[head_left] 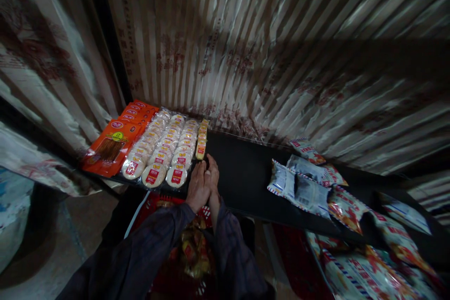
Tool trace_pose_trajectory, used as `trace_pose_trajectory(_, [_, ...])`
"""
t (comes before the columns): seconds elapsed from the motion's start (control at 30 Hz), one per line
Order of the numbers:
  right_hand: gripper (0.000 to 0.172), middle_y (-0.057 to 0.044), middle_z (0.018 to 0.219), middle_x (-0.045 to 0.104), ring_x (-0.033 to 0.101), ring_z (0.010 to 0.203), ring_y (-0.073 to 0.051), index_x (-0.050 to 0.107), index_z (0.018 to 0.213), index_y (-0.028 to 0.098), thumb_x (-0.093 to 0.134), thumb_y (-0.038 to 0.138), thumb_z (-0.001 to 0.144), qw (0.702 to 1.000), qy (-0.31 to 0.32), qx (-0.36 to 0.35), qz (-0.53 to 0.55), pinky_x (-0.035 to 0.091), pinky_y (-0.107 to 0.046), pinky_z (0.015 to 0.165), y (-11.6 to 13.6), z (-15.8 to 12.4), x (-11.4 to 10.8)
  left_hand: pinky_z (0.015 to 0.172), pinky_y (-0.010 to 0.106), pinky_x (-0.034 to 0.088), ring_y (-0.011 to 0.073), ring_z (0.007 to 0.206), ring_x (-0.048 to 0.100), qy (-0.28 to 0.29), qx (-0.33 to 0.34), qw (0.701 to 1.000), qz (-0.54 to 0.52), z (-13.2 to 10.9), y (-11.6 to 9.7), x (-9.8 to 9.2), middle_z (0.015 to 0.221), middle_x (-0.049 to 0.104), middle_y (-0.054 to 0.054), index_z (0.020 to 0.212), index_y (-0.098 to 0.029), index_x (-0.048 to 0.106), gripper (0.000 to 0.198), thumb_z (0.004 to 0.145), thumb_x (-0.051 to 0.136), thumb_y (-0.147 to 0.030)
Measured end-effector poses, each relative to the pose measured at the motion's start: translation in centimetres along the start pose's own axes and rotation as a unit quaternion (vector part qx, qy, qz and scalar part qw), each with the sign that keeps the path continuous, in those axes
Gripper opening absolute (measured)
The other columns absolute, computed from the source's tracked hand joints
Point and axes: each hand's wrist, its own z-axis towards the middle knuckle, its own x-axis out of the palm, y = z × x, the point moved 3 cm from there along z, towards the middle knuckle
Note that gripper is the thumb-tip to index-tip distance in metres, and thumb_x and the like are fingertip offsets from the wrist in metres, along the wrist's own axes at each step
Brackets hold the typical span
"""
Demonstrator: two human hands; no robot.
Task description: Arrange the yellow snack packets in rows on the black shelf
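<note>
My left hand (198,187) and my right hand (213,176) are side by side over the front of a black shelf (239,173), their inner edges touching. The fingers of both are stretched forward, and I see nothing held in them. Just beyond the fingertips a narrow row of small yellow snack packets (201,140) runs toward the back. To its left lie several rows of round, pale wrapped cakes (176,176) with red labels, overlapping one another. Below my forearms, a red basket (147,206) holds more yellow wrapped packets (191,253), partly hidden by my sleeves.
Orange snack bags (114,143) overlap at the shelf's left end. Puffy white and red snack bags (311,194) lie on its right part. More bags (365,272) fill a container below right. Patterned curtain cloth (225,47) hangs behind, with a dark post (108,33) at left.
</note>
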Motion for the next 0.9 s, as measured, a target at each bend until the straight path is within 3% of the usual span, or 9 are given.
trace_pose_trajectory(0.23, [0.052,-0.019,0.140,0.061,0.053,0.130,-0.024,0.060,0.130,0.008,0.037,0.017,0.085,0.994,0.047,0.097,0.020,0.039,-0.040,0.117,2.0,-2.9,-1.0,0.121,0.046,0.038,0.0262,0.140,0.051,-0.009,0.040,0.999,0.026,-3.1,1.1,-0.9,0.145,0.059,0.018,0.141,-0.008,0.056,0.055,0.098,0.032,-0.034])
trace_pose_trajectory(0.37, [0.052,-0.018,0.140,0.062,0.052,0.132,-0.022,0.061,0.131,0.007,0.036,0.015,0.086,0.995,0.051,0.080,0.005,0.036,-0.039,0.119,3.3,-5.1,-1.3,0.119,0.047,0.041,0.0247,0.136,0.054,-0.020,0.094,0.994,0.043,-5.1,2.4,-1.4,0.140,0.063,0.017,0.132,-0.012,0.061,0.048,0.097,0.033,-0.031])
trace_pose_trajectory(0.53, [0.051,-0.016,0.137,0.065,0.056,0.129,-0.024,0.065,0.128,0.013,0.040,0.016,0.084,0.998,0.043,0.056,-0.004,0.042,-0.043,0.115,4.1,-8.2,-1.6,0.121,0.047,0.038,0.0235,0.140,0.050,-0.019,0.122,0.991,0.053,-8.0,3.7,-1.8,0.140,0.063,0.017,0.131,-0.011,0.061,0.048,0.097,0.033,-0.029])
trace_pose_trajectory(0.7, [0.053,-0.010,0.140,0.064,0.053,0.133,-0.021,0.065,0.132,0.020,0.042,0.014,0.085,0.998,0.060,0.033,0.002,0.039,-0.045,0.118,4.8,-11.3,-1.7,0.124,0.046,0.035,0.0232,0.146,0.045,-0.001,0.113,0.993,0.043,-11.2,4.7,-2.4,0.148,0.057,0.019,0.137,-0.009,0.057,0.052,0.097,0.030,-0.028])
trace_pose_trajectory(0.9, [0.056,-0.009,0.155,0.050,0.035,0.150,-0.020,0.064,0.134,0.021,0.042,0.008,0.084,0.997,0.080,0.016,-0.014,0.035,-0.047,0.121,6.1,-16.9,-1.7,0.114,0.046,0.047,0.0270,0.130,0.061,0.059,0.066,0.994,0.057,-15.4,8.6,-3.1,0.138,0.065,0.020,0.131,-0.011,0.061,0.052,0.097,0.033,-0.037])
